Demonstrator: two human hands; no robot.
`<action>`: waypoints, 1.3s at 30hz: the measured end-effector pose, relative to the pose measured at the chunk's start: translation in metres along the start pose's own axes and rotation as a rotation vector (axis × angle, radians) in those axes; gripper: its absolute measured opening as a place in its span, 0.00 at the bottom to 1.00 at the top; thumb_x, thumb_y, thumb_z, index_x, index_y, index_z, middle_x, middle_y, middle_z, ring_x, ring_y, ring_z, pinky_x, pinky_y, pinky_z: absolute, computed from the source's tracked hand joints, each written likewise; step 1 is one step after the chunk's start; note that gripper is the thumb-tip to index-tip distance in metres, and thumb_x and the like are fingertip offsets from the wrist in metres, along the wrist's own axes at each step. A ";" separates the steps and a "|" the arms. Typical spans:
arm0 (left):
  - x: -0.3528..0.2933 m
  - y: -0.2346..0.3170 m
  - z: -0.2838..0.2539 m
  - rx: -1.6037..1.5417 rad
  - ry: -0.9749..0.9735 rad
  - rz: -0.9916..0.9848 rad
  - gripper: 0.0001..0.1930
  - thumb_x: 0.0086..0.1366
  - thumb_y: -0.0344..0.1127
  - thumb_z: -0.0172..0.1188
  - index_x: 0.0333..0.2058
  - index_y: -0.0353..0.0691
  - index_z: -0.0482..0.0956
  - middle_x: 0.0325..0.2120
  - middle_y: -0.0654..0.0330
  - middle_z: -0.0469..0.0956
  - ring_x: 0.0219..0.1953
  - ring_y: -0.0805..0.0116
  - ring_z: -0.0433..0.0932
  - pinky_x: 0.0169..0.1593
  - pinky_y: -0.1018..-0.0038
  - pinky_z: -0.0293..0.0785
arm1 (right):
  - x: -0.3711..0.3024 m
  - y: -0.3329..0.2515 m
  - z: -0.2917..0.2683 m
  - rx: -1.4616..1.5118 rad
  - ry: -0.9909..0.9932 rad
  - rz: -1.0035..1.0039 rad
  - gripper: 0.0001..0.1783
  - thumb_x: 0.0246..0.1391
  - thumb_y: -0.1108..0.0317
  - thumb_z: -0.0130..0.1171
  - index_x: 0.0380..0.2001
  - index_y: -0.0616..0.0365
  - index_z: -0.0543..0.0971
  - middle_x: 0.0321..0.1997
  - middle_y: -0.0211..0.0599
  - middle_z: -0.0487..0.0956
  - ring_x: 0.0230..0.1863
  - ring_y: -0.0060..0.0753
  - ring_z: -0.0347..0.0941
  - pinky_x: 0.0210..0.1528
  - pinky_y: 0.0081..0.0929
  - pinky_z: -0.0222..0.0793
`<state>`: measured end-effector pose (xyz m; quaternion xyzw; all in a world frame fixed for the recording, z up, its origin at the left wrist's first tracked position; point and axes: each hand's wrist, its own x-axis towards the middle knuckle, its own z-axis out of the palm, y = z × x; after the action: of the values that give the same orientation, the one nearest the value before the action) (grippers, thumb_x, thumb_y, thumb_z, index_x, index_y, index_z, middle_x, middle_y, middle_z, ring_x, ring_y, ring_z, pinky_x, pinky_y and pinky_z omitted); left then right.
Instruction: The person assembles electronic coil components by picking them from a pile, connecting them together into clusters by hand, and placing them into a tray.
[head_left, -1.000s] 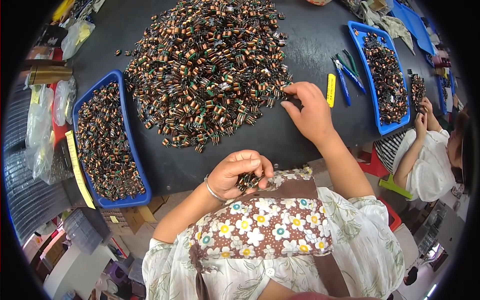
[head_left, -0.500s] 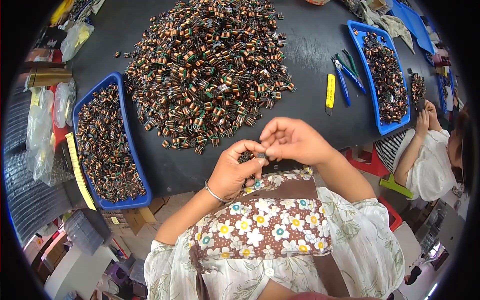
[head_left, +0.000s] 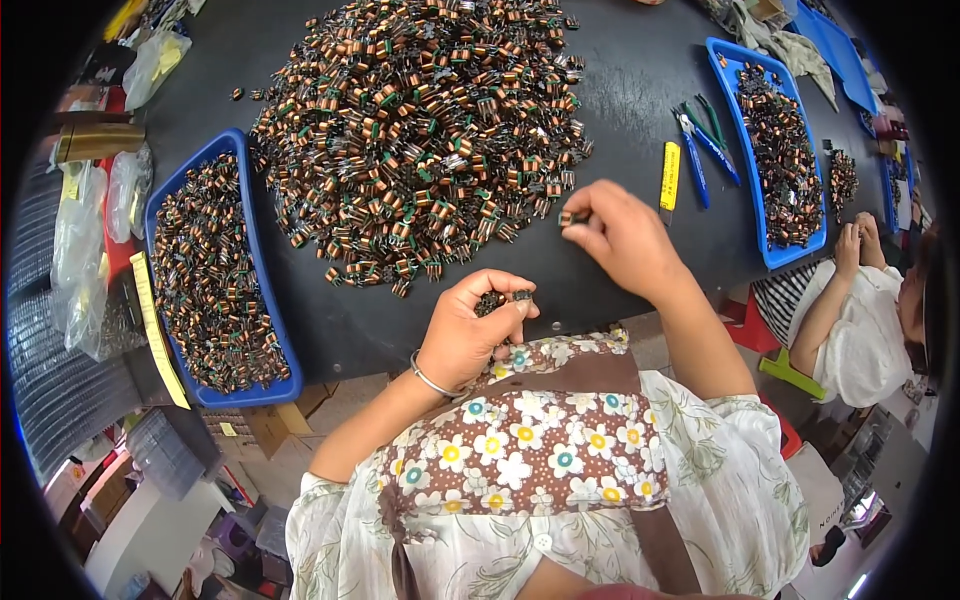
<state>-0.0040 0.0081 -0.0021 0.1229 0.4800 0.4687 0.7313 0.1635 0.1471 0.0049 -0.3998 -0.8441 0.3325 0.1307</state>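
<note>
A large heap of small copper-wound coils (head_left: 420, 140) with dark bases and green parts covers the middle of the black table. Close to my body, my left hand (head_left: 478, 325) is closed around a few dark pieces (head_left: 490, 303), with one small black piece (head_left: 521, 295) pinched between thumb and finger. Their kind is hard to make out. At the heap's right edge, my right hand (head_left: 625, 240) pinches a single coil (head_left: 572, 218) between thumb and fingertips, just above the table.
Blue trays of coils stand at the left (head_left: 282, 340) and right (head_left: 765, 255). Blue-handled pliers (head_left: 696, 165), green-handled pliers (head_left: 712, 125) and a yellow utility knife (head_left: 669, 180) lie right of the heap. A co-worker's hands (head_left: 856, 238) are busy at far right, beside a small coil pile (head_left: 842, 180).
My right hand has moved away from the left, up and to the right toward the heap's edge, and now shows a coil in its fingertips. My left hand has barely moved.
</note>
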 end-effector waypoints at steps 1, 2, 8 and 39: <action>0.000 0.000 0.000 0.040 0.017 -0.004 0.07 0.59 0.23 0.52 0.37 0.34 0.71 0.28 0.56 0.75 0.20 0.78 0.70 0.17 0.84 0.61 | -0.004 -0.005 0.001 0.107 -0.084 0.005 0.10 0.44 0.74 0.60 0.32 0.60 0.72 0.28 0.33 0.74 0.26 0.26 0.71 0.30 0.21 0.67; 0.000 0.000 0.001 0.080 0.034 -0.008 0.07 0.59 0.24 0.52 0.37 0.35 0.71 0.28 0.56 0.75 0.20 0.79 0.70 0.17 0.85 0.61 | -0.008 -0.008 0.001 0.256 -0.173 0.074 0.09 0.46 0.75 0.58 0.32 0.61 0.72 0.28 0.33 0.75 0.27 0.23 0.72 0.30 0.20 0.67; -0.001 0.000 0.002 0.136 0.070 0.020 0.05 0.59 0.25 0.53 0.35 0.36 0.70 0.27 0.58 0.75 0.20 0.81 0.70 0.18 0.86 0.61 | -0.019 -0.027 0.003 0.379 -0.276 -0.221 0.11 0.44 0.79 0.56 0.35 0.59 0.76 0.29 0.36 0.75 0.29 0.30 0.73 0.31 0.22 0.68; -0.003 0.008 -0.009 -0.355 -0.383 -0.149 0.07 0.58 0.26 0.49 0.36 0.36 0.68 0.35 0.48 0.73 0.27 0.68 0.74 0.20 0.81 0.67 | -0.011 -0.013 0.014 0.706 -0.157 0.162 0.08 0.46 0.78 0.58 0.33 0.62 0.74 0.32 0.27 0.73 0.31 0.13 0.68 0.34 0.12 0.65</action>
<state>-0.0163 0.0076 0.0002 0.0437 0.2510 0.4584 0.8514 0.1560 0.1263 0.0037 -0.3690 -0.6505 0.6421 0.1684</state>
